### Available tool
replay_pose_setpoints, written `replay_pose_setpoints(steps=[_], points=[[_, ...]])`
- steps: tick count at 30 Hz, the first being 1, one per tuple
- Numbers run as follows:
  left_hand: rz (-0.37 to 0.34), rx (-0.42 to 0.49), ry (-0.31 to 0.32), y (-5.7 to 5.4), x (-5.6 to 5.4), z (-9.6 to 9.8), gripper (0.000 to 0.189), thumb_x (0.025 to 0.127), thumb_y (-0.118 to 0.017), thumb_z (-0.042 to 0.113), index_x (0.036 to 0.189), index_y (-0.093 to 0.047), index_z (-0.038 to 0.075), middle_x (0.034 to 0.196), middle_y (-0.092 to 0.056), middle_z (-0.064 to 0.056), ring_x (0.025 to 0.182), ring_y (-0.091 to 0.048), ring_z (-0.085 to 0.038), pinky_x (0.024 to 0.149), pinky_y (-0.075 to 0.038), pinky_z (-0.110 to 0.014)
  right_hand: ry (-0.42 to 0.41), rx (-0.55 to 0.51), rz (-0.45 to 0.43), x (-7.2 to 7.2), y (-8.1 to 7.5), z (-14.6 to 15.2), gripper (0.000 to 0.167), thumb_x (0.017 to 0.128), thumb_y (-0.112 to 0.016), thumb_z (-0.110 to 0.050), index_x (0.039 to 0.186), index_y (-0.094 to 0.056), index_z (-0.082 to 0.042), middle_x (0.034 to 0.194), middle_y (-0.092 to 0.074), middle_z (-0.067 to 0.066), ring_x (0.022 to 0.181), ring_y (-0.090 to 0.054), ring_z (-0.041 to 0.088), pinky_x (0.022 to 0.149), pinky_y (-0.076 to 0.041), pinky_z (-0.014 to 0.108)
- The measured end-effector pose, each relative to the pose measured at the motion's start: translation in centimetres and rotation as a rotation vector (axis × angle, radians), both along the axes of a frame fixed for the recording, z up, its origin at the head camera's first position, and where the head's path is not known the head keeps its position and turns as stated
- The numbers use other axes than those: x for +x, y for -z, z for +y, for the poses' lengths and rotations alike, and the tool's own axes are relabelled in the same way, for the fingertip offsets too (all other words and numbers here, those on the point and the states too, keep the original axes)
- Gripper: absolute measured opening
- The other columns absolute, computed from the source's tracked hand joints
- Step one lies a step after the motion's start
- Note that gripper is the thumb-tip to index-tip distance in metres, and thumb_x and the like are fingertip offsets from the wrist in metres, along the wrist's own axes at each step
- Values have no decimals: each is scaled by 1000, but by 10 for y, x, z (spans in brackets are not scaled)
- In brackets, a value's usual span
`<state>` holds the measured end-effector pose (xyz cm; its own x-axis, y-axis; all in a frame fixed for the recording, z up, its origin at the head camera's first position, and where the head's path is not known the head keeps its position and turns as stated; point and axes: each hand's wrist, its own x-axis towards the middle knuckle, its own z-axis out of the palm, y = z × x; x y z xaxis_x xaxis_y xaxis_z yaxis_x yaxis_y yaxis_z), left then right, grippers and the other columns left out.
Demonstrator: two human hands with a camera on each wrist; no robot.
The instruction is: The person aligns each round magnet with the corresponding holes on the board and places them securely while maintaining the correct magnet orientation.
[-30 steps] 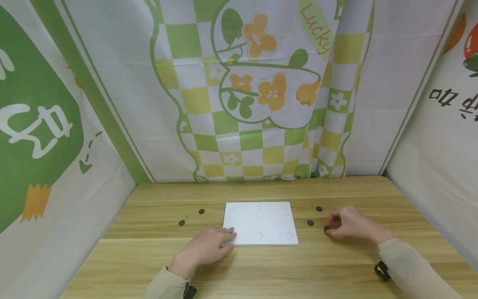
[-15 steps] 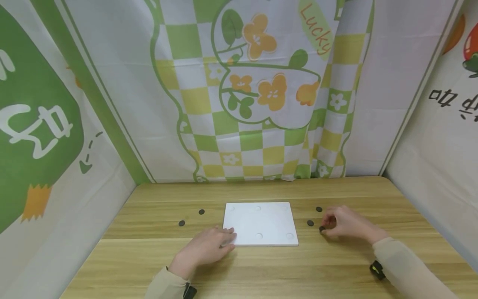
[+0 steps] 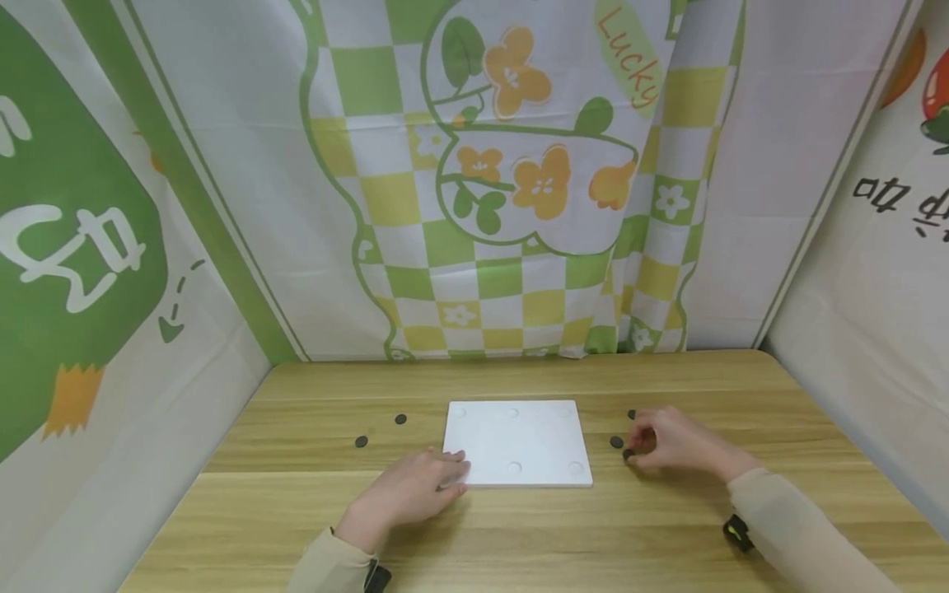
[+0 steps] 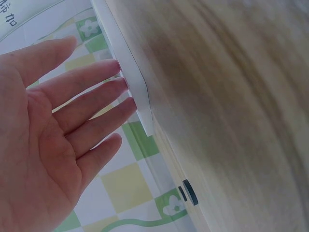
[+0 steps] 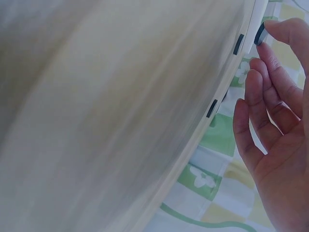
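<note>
Pinched between the thumb and index finger of my right hand (image 3: 675, 445) is a small black disc (image 3: 628, 455). The right wrist view shows this disc (image 5: 260, 35) on edge at the fingertips, raised off the wooden table. My left hand (image 3: 411, 490) has its fingers extended, with the fingertips on the front left corner of a white rectangular board (image 3: 515, 441). Shallow round recesses mark the board along its back and front edges; the hand covers its front left corner. In the left wrist view, straight fingertips (image 4: 126, 104) meet the board's edge (image 4: 137, 92).
Two black discs, one nearer (image 3: 616, 442) and one farther (image 3: 632, 414), lie right of the board, the farther partly behind my right hand. Two more discs (image 3: 401, 419) (image 3: 361, 441) lie to its left. Printed curtains (image 3: 519, 288) hang behind the wooden table (image 3: 519, 543).
My right hand has moved left toward the board, carrying the pinched disc, and now partly overlaps the farther right disc. The left hand and the board have stayed in place.
</note>
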<state>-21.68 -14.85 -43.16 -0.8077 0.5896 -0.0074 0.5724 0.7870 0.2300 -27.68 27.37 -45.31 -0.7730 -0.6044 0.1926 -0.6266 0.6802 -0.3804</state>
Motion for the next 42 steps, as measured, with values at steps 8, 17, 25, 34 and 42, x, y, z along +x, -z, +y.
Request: replay_pose_setpoints(steps=[8,17,25,34,42], points=[[2,3,6,0,0,0,43,96,-51,35,130,-57,10,140,-51,-7,129,-49,-29,112,-34,-50,-16,4,5,-1,0,-8,15,71,-79,-26,81,-68,-23,81,-59,-13,72,-54,-3,66,-53,17],[0,0,5,-2,1,0,42,96,-52,34,130,-57,10,140,-51,-7,128,-49,-29,112,-34,-50,-44,-5,16,-4,2,-17,14,72,-79,-27,80,-68,-24,81,-59,-16,73,-55,-4,66,-53,17],[10,2,5,0,1,0,43,96,-51,35,130,-57,10,140,-51,-6,128,-50,-28,112,-34,-50,-78,-30,39,-5,2,-25,14,72,-80,-23,80,-68,-22,79,-59,-15,72,-55,-3,64,-53,17],[4,1,6,0,1,1,43,96,-51,35,131,-57,10,140,-51,-7,128,-50,-28,112,-33,-50,-81,-22,-8,-5,2,-33,14,73,-79,-25,81,-68,-22,81,-59,-14,73,-55,-3,66,-53,17],[-14,-3,-7,-1,1,1,44,96,-50,36,132,-56,11,141,-50,-7,130,-48,-28,113,-32,-50,-85,-24,-19,-6,2,-38,14,74,-79,-25,81,-67,-22,80,-59,-14,70,-54,-3,63,-52,16]])
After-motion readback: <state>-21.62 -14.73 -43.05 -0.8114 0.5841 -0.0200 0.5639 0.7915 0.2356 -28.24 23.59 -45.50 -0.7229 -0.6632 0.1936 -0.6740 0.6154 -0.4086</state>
